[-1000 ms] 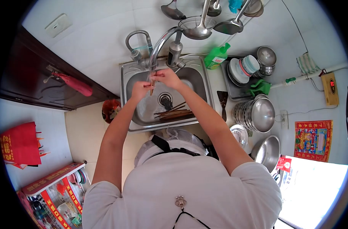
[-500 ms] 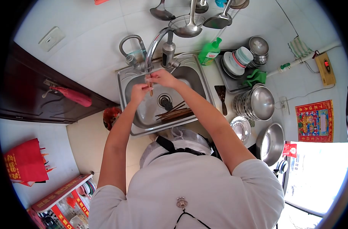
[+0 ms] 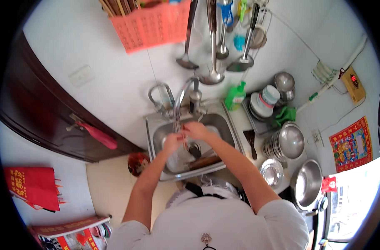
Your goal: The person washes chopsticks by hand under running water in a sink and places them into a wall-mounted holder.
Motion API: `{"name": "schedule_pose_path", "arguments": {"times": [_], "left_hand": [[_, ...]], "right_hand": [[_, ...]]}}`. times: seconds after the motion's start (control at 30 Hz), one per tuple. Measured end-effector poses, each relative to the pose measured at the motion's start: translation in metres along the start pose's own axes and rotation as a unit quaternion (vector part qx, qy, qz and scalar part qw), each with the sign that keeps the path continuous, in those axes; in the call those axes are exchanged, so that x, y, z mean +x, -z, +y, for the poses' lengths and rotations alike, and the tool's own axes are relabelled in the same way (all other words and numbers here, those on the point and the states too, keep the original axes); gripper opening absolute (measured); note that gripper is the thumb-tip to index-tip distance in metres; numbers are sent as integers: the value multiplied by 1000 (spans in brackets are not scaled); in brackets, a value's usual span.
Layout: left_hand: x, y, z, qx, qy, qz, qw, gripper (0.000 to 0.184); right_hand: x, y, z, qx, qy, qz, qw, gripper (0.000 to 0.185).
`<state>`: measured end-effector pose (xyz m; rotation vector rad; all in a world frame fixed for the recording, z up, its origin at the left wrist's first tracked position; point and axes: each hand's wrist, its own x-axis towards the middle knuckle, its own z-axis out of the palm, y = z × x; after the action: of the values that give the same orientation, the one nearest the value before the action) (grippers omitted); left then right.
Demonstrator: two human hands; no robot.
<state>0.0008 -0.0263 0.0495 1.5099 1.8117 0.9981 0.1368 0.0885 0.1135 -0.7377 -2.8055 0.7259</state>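
Note:
Under the curved faucet [image 3: 184,96], my two hands meet over the steel sink [image 3: 236,143]. My left hand [image 3: 173,143] is closed on the lower part of brown chopsticks [image 3: 185,144]. Higher up on them, my right hand [image 3: 195,131] pinches with its fingertips. How many chopsticks are between the hands I cannot tell. Water seems to run over the fingers. A bundle of brown chopsticks [image 3: 204,162] lies at the near side of the basin, beside the dark drain [image 3: 194,150].
An orange basket [image 3: 152,29] of chopsticks and several ladles [image 3: 213,77] hang above. Right of the sink are a green soap bottle [image 3: 235,96], stacked bowls [image 3: 290,141], a spatula [image 3: 250,143] and a large basin [image 3: 307,184]. A dark door [image 3: 52,104] stands left.
The head view has tilted upward, bringing the orange basket into sight and shifting the sink lower. Both hands stay together under the faucet, still on the chopsticks, slightly blurred.

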Motion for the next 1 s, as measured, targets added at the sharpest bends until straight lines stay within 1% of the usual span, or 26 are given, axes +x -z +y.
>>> {"name": "schedule_pose_path", "arguments": {"times": [0.03,0.1,0.2,0.27,0.3,0.33,0.4,0.43,0.47,0.5,0.53,0.57,0.6,0.63,0.67,0.7,0.73,0.77,0.8,0.83,0.87,0.9,0.97,1.0], "left_hand": [[-1,-8,2,-33,0,-17,999,22],[-2,-9,30,-84,-35,-81,993,23],[13,-23,51,-92,-8,-122,988,24],[25,-21,64,-47,-46,-180,982,23],[31,-19,75,-26,-64,-208,976,23],[33,-10,100,0,-51,-236,970,24],[46,-7,117,-31,-71,-218,973,25],[52,-4,126,-47,-79,-209,974,26],[53,12,155,-52,-79,-206,974,25],[53,33,192,-58,-79,-203,974,25],[59,46,214,-56,-78,-198,976,24],[66,60,235,-54,-78,-193,977,24],[68,79,263,-36,-103,-163,981,22],[72,96,288,-18,-129,-134,982,21],[82,111,301,-24,-159,-126,979,21],[91,128,313,-29,-191,-117,974,20],[95,148,333,-7,-216,-79,973,19],[96,168,354,14,-240,-42,970,20],[95,187,374,22,-253,-10,967,21],[93,204,392,30,-267,21,963,22],[95,221,404,30,-287,34,957,23],[95,238,416,29,-308,48,950,23],[85,266,441,49,-301,72,950,26],[75,276,458,28,-256,65,964,25]], "right_hand": [[-5,-1,5,16,0,4,1000,33],[-21,17,0,18,-16,24,999,32],[-38,47,-7,0,-43,15,999,34],[-48,61,-5,-24,-48,8,999,36],[-53,72,-5,-22,-48,27,998,35],[-57,85,-8,-19,-48,45,998,35],[-58,114,-8,-35,-54,69,996,35],[-59,137,-13,2,-65,61,996,35],[-59,162,-22,39,-77,52,995,35],[-59,184,-27,45,-32,108,993,34],[-57,205,-35,53,12,163,985,33],[-57,232,-50,40,21,182,982,33],[-56,260,-66,28,29,202,979,32],[-52,284,-76,9,68,225,972,33],[-49,307,-87,-10,108,249,962,35],[-49,331,-105,-5,112,255,961,34],[-46,352,-122,-1,117,261,958,34],[-37,370,-130,-35,167,319,932,34],[-32,387,-145,-7,209,334,919,33],[-22,404,-154,-14,236,346,908,31],[-15,417,-166,43,220,336,915,29],[-7,430,-177,33,232,350,907,30],[8,452,-199,10,258,377,889,32],[14,459,-211,16,263,383,885,33]]}}
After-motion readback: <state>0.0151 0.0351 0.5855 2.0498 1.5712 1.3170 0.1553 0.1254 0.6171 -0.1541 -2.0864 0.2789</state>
